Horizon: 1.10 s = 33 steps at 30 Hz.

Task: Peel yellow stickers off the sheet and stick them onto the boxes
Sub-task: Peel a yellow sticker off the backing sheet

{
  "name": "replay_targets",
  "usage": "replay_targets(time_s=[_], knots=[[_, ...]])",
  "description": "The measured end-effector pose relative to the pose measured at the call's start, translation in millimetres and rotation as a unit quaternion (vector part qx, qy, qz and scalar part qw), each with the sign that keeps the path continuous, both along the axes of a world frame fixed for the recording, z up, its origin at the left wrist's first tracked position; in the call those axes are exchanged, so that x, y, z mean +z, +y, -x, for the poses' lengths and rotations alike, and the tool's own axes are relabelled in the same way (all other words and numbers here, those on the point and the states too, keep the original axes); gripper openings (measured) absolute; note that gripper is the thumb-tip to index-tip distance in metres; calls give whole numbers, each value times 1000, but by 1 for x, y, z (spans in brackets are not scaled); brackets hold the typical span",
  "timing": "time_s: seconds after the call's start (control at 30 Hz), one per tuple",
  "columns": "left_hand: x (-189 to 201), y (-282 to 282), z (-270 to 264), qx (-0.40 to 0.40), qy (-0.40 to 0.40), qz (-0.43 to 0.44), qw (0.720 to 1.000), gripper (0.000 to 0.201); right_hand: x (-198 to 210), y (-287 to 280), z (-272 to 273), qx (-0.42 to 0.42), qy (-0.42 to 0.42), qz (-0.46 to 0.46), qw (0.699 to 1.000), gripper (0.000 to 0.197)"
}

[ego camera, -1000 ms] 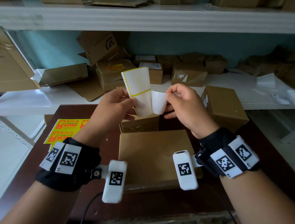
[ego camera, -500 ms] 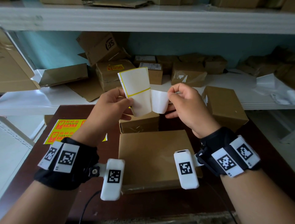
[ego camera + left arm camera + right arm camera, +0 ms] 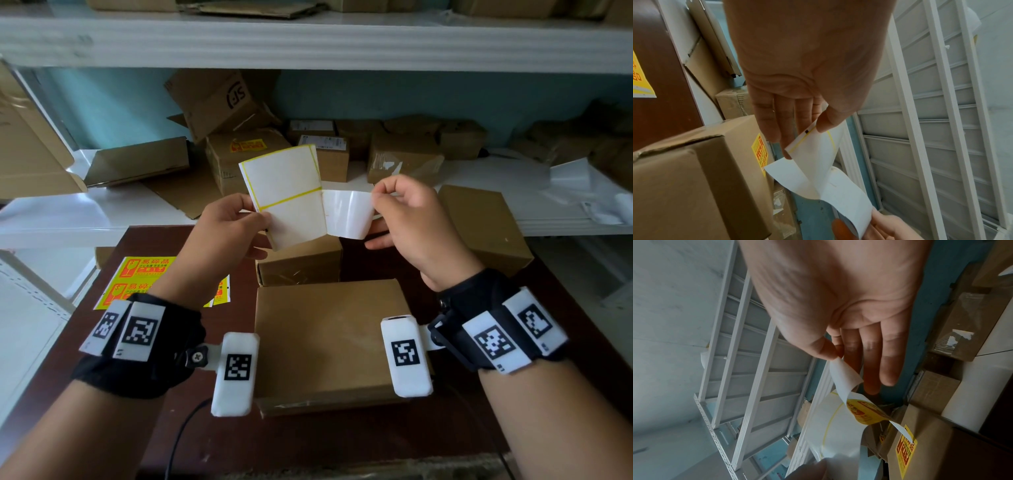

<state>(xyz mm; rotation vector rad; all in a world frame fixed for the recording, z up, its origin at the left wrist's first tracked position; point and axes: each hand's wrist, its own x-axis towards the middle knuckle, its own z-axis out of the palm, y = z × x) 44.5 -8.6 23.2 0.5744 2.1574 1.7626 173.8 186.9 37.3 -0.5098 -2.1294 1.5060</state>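
My left hand (image 3: 239, 222) pinches the left edge of a white backing sheet (image 3: 284, 192) with yellow lines, held up above the boxes. My right hand (image 3: 387, 202) pinches the end of a sticker (image 3: 346, 219) peeled almost wholly off the sheet's right edge; its white back faces me. The right wrist view shows the sticker's yellow printed face (image 3: 865, 412). In the left wrist view my thumb and fingers (image 3: 824, 125) clamp the sheet (image 3: 813, 146). A flat brown box (image 3: 325, 339) lies below my hands, a smaller box (image 3: 301, 263) just behind it.
A second sheet of yellow stickers (image 3: 137, 277) lies on the dark brown table (image 3: 308, 442) at left. Another box (image 3: 483, 226) stands at right. Behind, a white shelf (image 3: 102, 212) carries several cartons, one with a yellow sticker (image 3: 248, 145).
My right hand has pulled to the right, peeling the sticker farther off the sheet. The left hand has held the sheet nearly still.
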Motion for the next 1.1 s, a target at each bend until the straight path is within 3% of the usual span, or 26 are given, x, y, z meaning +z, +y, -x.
replay_targets(time_s=[0.53,1.1], knots=[[-22,0,16,22,-24,71,997,15,-3,-11,0,59,-71,-77,993,13],[-36,-6,36,55,-69,56,995,15,2,-11,-5,103,-106,-125,981,13]])
